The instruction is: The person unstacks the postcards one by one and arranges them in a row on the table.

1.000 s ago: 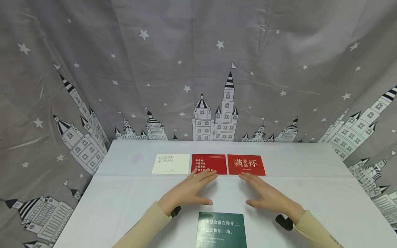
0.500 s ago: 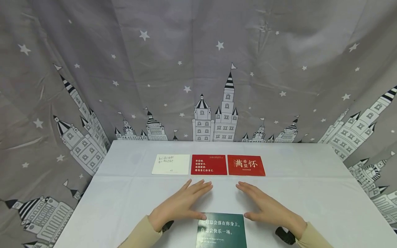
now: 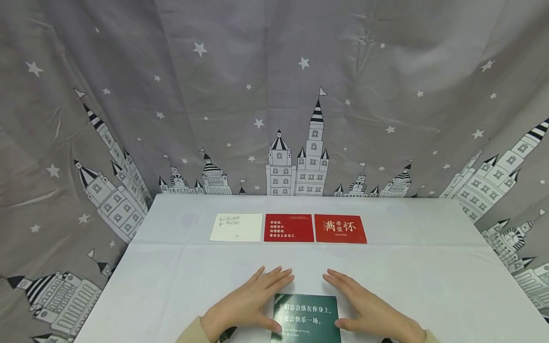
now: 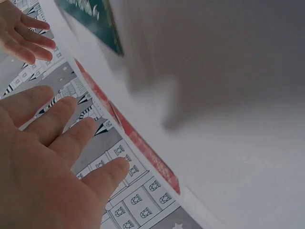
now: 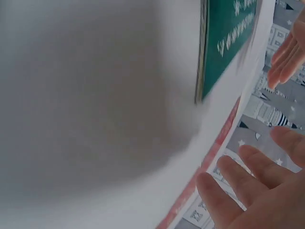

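Observation:
A dark green postcard (image 3: 307, 315) with white lettering lies at the near middle of the table. In the right wrist view its edge (image 5: 202, 52) looks thick and layered, like a stack. My left hand (image 3: 253, 301) is at its left side, fingers spread and thumb tip over its left edge. Opposite it, my right hand (image 3: 364, 307) has straight fingers, its thumb tip at the right edge. Whether either thumb touches the card I cannot tell. Both wrist views show the fingers extended and holding nothing. The green card's near edge falls outside the head view.
Farther back, a row of cards lies flat: a white card (image 3: 237, 227) with handwriting, a red card (image 3: 289, 227) with several text lines, and another red card (image 3: 340, 228) with large characters. Behind the white-covered table (image 3: 420, 267) hangs a grey castle-print curtain (image 3: 231, 95).
Both hands have drawn back from the row of cards toward me, and now flank the green postcard. The cards have not moved.

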`<state>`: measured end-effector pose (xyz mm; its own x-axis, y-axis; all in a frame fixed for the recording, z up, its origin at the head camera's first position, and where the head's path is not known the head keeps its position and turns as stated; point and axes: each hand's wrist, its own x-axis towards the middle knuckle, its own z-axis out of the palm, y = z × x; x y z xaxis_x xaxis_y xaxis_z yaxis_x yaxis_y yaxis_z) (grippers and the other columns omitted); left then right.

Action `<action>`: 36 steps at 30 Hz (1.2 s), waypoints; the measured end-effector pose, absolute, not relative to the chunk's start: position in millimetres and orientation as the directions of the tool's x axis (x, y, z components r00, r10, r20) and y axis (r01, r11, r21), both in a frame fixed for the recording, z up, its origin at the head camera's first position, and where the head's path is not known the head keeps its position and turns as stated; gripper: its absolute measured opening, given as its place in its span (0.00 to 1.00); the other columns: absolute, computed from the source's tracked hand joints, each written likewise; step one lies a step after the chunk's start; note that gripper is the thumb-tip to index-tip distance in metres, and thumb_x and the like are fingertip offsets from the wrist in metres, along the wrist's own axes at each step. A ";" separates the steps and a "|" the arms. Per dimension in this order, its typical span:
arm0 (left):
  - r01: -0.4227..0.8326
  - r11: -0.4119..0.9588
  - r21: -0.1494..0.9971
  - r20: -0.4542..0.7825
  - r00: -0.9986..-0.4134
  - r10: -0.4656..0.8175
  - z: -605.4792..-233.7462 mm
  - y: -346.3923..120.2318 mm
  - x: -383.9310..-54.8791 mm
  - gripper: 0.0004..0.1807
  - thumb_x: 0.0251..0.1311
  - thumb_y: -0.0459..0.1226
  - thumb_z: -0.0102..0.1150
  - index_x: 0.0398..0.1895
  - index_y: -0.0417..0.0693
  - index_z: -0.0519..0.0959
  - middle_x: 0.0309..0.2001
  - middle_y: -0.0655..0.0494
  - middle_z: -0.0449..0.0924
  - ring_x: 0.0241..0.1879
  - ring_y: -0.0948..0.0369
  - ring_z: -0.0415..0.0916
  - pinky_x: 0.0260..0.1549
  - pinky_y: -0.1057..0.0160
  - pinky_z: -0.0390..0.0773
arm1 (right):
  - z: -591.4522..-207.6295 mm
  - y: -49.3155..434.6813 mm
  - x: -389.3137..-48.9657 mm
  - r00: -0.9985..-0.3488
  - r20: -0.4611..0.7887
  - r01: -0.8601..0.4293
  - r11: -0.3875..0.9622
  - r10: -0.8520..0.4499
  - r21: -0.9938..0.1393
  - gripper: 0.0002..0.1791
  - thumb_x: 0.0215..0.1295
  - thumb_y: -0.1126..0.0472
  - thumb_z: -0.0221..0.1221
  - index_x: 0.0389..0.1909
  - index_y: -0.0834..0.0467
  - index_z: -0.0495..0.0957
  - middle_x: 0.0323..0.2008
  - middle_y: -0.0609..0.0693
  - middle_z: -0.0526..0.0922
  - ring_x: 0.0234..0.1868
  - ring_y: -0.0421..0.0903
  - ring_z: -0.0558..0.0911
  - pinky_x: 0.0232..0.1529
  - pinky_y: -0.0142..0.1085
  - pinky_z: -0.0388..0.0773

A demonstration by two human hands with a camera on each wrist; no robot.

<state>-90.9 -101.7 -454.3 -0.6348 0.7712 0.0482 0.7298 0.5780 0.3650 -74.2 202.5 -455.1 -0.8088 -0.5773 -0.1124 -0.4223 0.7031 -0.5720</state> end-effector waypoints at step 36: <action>0.665 0.600 0.444 -0.052 -0.650 0.758 -471.7 -93.7 -63.2 0.55 0.38 0.72 0.45 0.69 0.54 0.51 0.67 0.58 0.51 0.66 0.55 0.47 0.59 0.47 0.54 | -474.2 187.6 -34.9 -0.802 -0.223 -0.398 0.775 -0.553 -0.491 0.61 0.28 0.23 0.56 0.68 0.37 0.45 0.68 0.44 0.45 0.63 0.50 0.55 0.43 0.48 0.76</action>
